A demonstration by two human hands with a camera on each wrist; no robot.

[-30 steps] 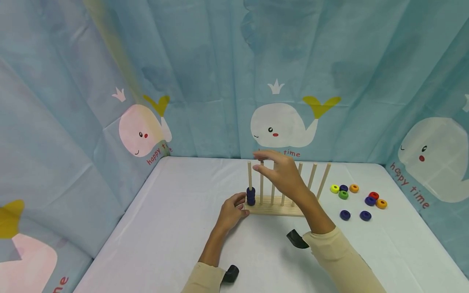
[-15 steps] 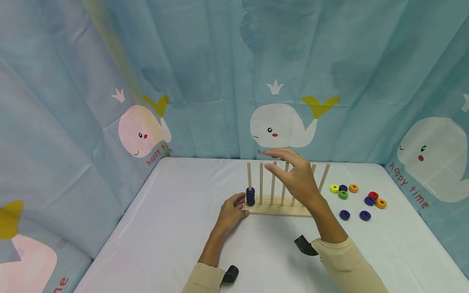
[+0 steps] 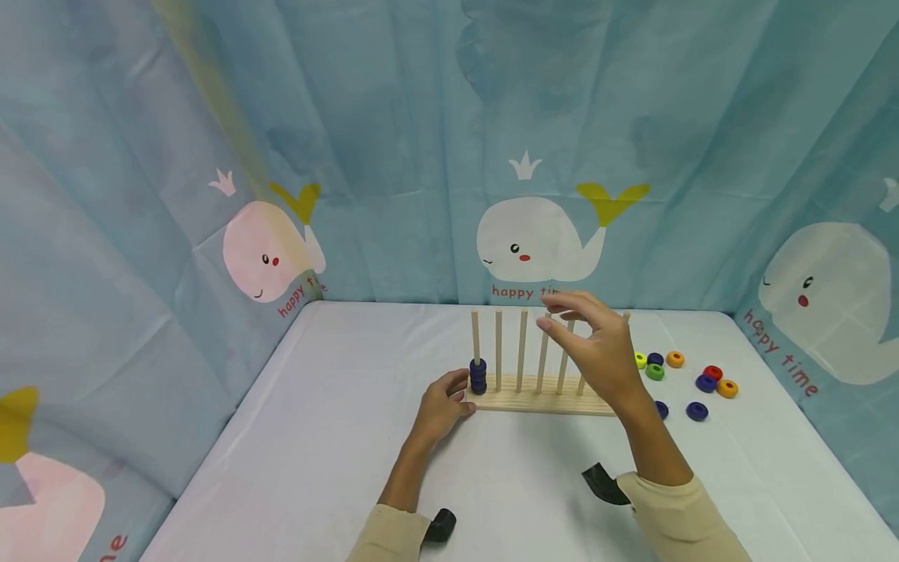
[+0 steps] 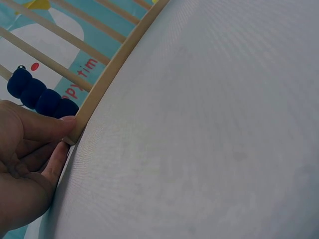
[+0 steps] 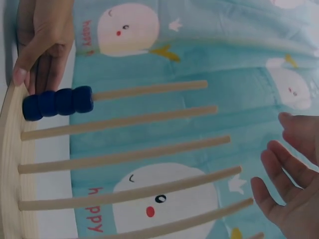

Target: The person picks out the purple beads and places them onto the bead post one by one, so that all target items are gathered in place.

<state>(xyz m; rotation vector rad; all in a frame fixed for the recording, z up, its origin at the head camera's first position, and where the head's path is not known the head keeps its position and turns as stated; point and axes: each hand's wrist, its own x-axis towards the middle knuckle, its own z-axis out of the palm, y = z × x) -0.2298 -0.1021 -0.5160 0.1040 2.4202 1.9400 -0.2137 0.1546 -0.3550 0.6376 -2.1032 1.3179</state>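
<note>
A wooden bead stand point(image 3: 534, 402) with several upright pegs is on the table. Several dark blue beads point(image 3: 477, 376) are stacked on its leftmost peg; the other visible pegs are bare. My left hand point(image 3: 438, 406) grips the left end of the base, the thumb at the front edge, as the left wrist view point(image 4: 30, 164) also shows. My right hand point(image 3: 600, 351) hovers near the peg tops on the right half of the stand, holding nothing. In the right wrist view, its fingers point(image 5: 266, 196) are spread and loosely bent beside the peg tips. It hides part of the rightmost pegs.
Loose beads lie right of the stand: green point(image 3: 655, 372), yellow point(image 3: 641, 360), orange point(image 3: 675, 359), red point(image 3: 712, 372) and several blue, one blue bead point(image 3: 697, 411) nearer the front. My right forearm partly covers another. A whale-print curtain point(image 3: 393, 156) hangs behind the white table point(image 3: 337, 406).
My right hand has moved to the right along the peg tops, away from the leftmost pegs. The left hand stays at the base; the bead stack looks the same.
</note>
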